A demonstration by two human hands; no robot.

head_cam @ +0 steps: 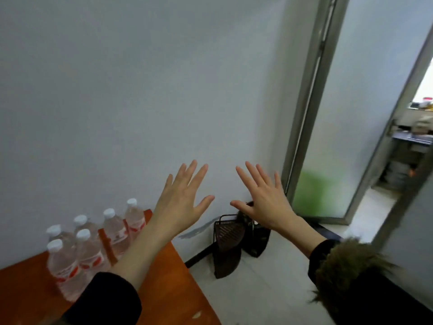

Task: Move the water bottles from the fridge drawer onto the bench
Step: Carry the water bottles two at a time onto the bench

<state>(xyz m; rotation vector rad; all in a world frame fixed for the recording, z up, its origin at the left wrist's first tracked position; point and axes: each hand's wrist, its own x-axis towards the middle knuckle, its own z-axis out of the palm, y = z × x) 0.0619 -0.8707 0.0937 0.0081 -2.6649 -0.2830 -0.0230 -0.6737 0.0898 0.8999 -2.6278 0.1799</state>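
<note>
while both the left hand (181, 198) and the right hand (264, 202) hang spread and empty before the wall, six water bottles (93, 245) stand clustered on the orange bench (164, 289), near its back corner. the fridge drawer is out of view. an arm sweeping back could likely topple the close-packed upright bottles.

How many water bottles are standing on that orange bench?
6, all upright on the orange bench by the wall: two water bottles in front, two behind them, two further right. The left forearm could hide more.
</note>
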